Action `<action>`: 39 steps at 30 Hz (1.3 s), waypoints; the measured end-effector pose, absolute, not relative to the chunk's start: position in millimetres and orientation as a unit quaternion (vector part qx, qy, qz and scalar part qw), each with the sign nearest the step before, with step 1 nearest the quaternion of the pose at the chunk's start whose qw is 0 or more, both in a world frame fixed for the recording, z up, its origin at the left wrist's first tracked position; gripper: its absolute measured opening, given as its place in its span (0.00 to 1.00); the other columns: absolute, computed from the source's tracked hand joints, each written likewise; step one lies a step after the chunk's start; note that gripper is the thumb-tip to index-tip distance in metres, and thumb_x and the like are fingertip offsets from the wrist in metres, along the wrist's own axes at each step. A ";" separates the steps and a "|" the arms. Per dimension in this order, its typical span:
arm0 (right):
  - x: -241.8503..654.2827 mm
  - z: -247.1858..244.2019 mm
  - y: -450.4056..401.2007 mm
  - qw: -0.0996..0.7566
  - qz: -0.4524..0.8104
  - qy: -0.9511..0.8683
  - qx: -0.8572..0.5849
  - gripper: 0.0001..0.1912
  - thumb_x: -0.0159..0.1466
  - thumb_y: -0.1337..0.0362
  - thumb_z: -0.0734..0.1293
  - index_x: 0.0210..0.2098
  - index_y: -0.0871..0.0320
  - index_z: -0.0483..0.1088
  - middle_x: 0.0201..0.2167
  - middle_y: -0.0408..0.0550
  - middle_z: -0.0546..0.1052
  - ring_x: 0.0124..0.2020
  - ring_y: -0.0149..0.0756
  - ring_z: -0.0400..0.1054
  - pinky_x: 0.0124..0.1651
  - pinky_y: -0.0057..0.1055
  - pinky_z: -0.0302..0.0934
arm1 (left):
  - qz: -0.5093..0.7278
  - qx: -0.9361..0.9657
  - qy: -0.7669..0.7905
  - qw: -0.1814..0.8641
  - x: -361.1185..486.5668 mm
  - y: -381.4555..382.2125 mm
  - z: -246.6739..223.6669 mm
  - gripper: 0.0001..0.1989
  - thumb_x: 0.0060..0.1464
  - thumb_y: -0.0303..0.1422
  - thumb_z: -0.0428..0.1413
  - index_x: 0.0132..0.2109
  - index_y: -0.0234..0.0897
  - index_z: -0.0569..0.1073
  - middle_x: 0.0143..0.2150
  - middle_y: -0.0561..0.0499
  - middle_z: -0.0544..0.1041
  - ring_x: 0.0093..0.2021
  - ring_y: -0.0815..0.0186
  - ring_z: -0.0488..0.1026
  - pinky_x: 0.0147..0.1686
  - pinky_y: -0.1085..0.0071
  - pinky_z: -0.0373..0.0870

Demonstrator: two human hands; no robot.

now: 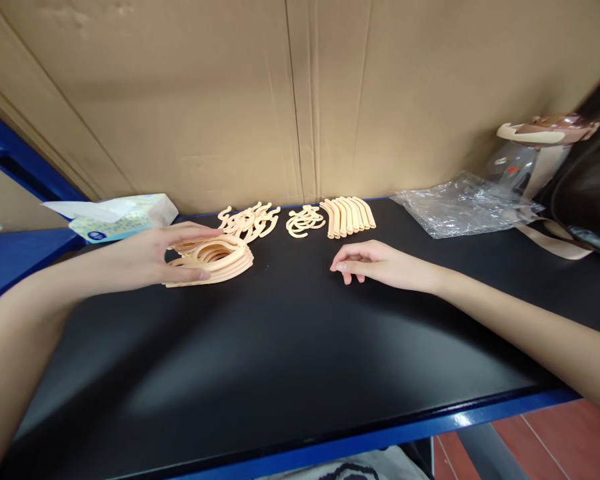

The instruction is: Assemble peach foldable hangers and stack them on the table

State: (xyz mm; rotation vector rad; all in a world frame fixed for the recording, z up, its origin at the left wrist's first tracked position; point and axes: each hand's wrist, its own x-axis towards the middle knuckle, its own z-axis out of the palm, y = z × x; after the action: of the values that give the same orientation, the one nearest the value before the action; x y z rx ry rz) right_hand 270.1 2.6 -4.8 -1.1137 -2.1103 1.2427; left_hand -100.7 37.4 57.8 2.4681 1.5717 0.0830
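My left hand is around a stack of beige curved plastic pieces that look like clothes-hanger parts. Its thumb lies along the near side and the fingers reach over the far side. The stack rests on the black tabletop. Over the middle right of the table is my right hand, fingers loosely curled and thumb close to the index finger, with nothing visible in it. Behind the stack lies a loose pile of beige hook-like pieces. Small curved pieces lie to its right, beside a neat row of longer curved bars.
A tissue pack lies at the back left. Clear plastic bags, a bottle with a brown lid and a dark bag are at the right. Cardboard walls the back; a blue edge borders the black tabletop.
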 end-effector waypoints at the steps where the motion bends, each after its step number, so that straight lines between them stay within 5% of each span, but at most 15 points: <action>1: 270.2 -5.2 2.7 0.223 0.450 -0.765 -0.402 0.14 0.65 0.53 0.63 0.38 0.58 0.72 0.29 0.44 0.75 0.31 0.31 0.67 0.35 0.29 0.60 | 0.026 0.839 0.532 0.107 -100.0 37.4 57.7 0.39 0.45 0.58 0.55 0.62 0.47 0.65 0.63 0.54 0.64 0.59 0.55 0.65 0.60 0.63 0.61; 39: 268.8 -2.5 2.5 0.217 0.442 -0.773 -0.400 0.14 0.66 0.54 0.62 0.38 0.58 0.71 0.29 0.44 0.75 0.31 0.31 0.67 0.35 0.29 0.61 | 0.007 0.836 0.530 0.140 -97.4 38.1 56.2 0.38 0.47 0.55 0.55 0.62 0.42 0.65 0.65 0.49 0.62 0.62 0.52 0.62 0.61 0.61 0.59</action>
State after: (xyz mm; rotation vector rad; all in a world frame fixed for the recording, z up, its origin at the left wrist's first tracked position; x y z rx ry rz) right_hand 268.8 2.5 -2.5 -1.1069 -2.1426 1.2248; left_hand -97.4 38.1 56.2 2.4164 1.5315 0.0211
